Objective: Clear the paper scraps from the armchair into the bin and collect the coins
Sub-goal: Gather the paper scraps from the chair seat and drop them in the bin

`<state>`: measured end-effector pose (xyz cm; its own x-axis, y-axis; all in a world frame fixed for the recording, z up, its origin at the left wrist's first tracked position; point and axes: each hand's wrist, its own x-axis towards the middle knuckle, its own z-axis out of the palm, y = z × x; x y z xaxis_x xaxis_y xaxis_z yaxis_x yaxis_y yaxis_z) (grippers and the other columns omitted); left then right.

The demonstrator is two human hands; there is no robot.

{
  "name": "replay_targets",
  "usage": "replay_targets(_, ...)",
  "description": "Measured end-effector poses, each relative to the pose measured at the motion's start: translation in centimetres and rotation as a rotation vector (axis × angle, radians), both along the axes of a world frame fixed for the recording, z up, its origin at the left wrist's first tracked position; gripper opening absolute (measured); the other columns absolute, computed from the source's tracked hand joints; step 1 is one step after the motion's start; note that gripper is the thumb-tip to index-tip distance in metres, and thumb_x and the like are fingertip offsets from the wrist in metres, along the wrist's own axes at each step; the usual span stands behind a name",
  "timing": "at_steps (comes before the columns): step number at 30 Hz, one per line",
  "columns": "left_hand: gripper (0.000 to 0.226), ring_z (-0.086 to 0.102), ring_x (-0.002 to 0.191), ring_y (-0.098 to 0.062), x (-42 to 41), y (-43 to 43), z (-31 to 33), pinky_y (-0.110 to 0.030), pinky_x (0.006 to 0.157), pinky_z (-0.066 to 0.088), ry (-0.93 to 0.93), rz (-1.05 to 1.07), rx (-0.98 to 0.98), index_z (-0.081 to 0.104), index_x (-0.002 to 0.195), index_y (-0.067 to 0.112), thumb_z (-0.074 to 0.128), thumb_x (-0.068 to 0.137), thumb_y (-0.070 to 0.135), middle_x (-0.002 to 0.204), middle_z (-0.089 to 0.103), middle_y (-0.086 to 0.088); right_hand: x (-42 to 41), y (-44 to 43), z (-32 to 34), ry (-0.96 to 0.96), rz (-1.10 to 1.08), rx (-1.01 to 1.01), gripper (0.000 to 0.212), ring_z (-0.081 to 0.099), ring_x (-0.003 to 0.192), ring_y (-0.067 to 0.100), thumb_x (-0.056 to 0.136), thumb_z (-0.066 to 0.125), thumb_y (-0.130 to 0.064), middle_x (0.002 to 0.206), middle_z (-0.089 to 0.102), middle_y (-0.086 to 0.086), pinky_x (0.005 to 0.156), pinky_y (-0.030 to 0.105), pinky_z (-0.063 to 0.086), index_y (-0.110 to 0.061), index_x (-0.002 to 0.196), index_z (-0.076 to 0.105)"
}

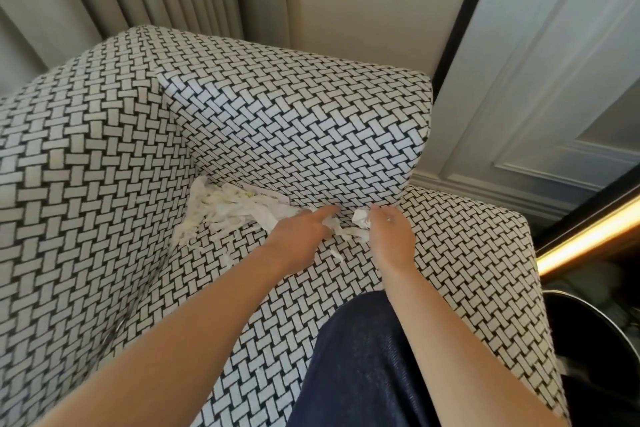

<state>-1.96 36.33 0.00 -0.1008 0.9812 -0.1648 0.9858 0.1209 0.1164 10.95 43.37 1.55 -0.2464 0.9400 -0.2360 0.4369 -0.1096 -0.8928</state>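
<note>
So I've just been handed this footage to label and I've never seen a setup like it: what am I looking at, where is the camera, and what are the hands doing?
There is no machine here. A person works with bare hands, and the single picture comes from a camera worn on the head, looking forward and down. Both arms reach over a black-and-white woven armchair. The dark cloth at the bottom is the person's leg. A heap of torn paper scraps lies at the back of the seat. The left hand rests on the scraps with its forefinger stretched towards the crease; whether it grips any is unclear. The right hand seems to pinch a crumpled scrap. A black bin stands at the lower right. I can make out no coins.
</note>
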Motion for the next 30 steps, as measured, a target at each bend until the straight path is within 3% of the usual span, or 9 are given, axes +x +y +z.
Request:
replay_targets(4,0.056,0.047,0.118,-0.021,0.5,0.3,-0.7,-0.027,0.066,0.049,0.026,-0.049,-0.065,0.049,0.132,0.015,0.047,0.082,-0.010,0.153,0.019,0.011,0.2,-0.2,0.0,0.045,-0.061,-0.004,0.027,0.049,0.072,0.004,0.097,0.041,-0.028,0.089,0.056,-0.003,0.058,0.024,0.035,-0.011,0.108,0.059)
replay_targets(8,0.057,0.047,0.119,-0.022,1.3,-0.3,-1.3,-0.031,0.087,0.049,-0.047,0.005,-0.008,0.046,0.135,0.013,0.044,0.083,-0.011,0.146,0.034,0.005,0.4,-0.2,0.3,0.076,-0.118,-0.048,0.021,0.048,0.067,0.011,0.097,0.040,-0.024,0.082,0.055,-0.001,0.057,0.026,0.036,-0.013,0.095,0.058)
replay_targets(11,0.052,0.047,0.121,-0.021,1.6,-0.8,-1.0,-0.031,0.096,0.045,-0.146,0.009,0.051,0.049,0.133,0.013,0.043,0.086,-0.008,0.144,0.038,0.004,0.5,0.0,0.6,0.103,-0.108,-0.135,0.022,0.043,0.072,0.025,0.095,0.038,-0.012,0.079,0.047,0.012,0.070,0.046,0.045,-0.002,0.084,0.055)
replay_targets(15,0.044,0.043,0.127,-0.017,1.6,-1.2,1.1,-0.025,0.109,0.031,-0.239,0.010,0.115,0.053,0.131,0.010,0.043,0.090,-0.005,0.144,0.040,0.001,1.8,0.2,0.9,0.269,-0.236,-0.370,0.018,0.046,0.061,0.016,0.096,0.043,-0.015,0.073,0.048,0.005,0.058,0.030,0.043,-0.011,0.081,0.053)
replay_targets(18,0.038,0.042,0.128,-0.017,2.0,-1.1,3.3,-0.024,0.110,0.026,-0.263,0.000,0.158,0.057,0.126,0.010,0.043,0.092,0.000,0.142,0.043,-0.001,3.9,-0.5,1.5,0.386,-0.321,-0.472,0.015,0.049,0.069,0.018,0.097,0.047,-0.017,0.093,0.055,0.016,0.062,0.027,0.047,-0.009,0.104,0.057)
replay_targets(21,0.034,0.041,0.129,-0.015,3.2,-0.6,5.3,-0.026,0.111,0.026,-0.284,0.003,0.194,0.057,0.125,0.010,0.045,0.094,0.005,0.141,0.044,0.000,6.9,-1.0,1.9,0.493,-0.382,-0.563,0.012,0.050,0.085,0.023,0.097,0.046,-0.017,0.102,0.052,0.016,0.064,0.029,0.048,-0.009,0.102,0.055)
replay_targets(24,0.034,0.042,0.128,-0.013,5.2,0.3,6.8,-0.022,0.108,0.025,-0.309,-0.007,0.227,0.058,0.126,0.011,0.047,0.094,0.006,0.141,0.045,0.003,10.3,-1.1,1.5,0.582,-0.453,-0.587,0.016,0.049,0.087,0.022,0.098,0.046,-0.020,0.112,0.050,0.015,0.063,0.029,0.048,-0.008,0.097,0.058)
replay_targets(27,0.033,0.041,0.128,-0.012,7.3,1.6,7.4,-0.017,0.106,0.022,-0.354,-0.016,0.244,0.059,0.124,0.012,0.049,0.093,0.006,0.140,0.046,0.003,13.7,-1.1,1.0,0.617,-0.472,-0.571,0.017,0.050,0.082,0.020,0.097,0.045,-0.020,0.104,0.053,0.013,0.064,0.027,0.046,-0.012,0.088,0.057)
replay_targets(30,0.031,0.041,0.128,-0.011,10.1,3.4,7.4,-0.017,0.107,0.020,-0.362,-0.056,0.264,0.061,0.122,0.013,0.052,0.092,0.008,0.138,0.049,0.001,17.5,-0.6,0.8,0.623,-0.493,-0.530,0.011,0.051,0.081,0.018,0.096,0.047,-0.019,0.095,0.054,0.009,0.069,0.028,0.047,-0.013,0.092,0.056)
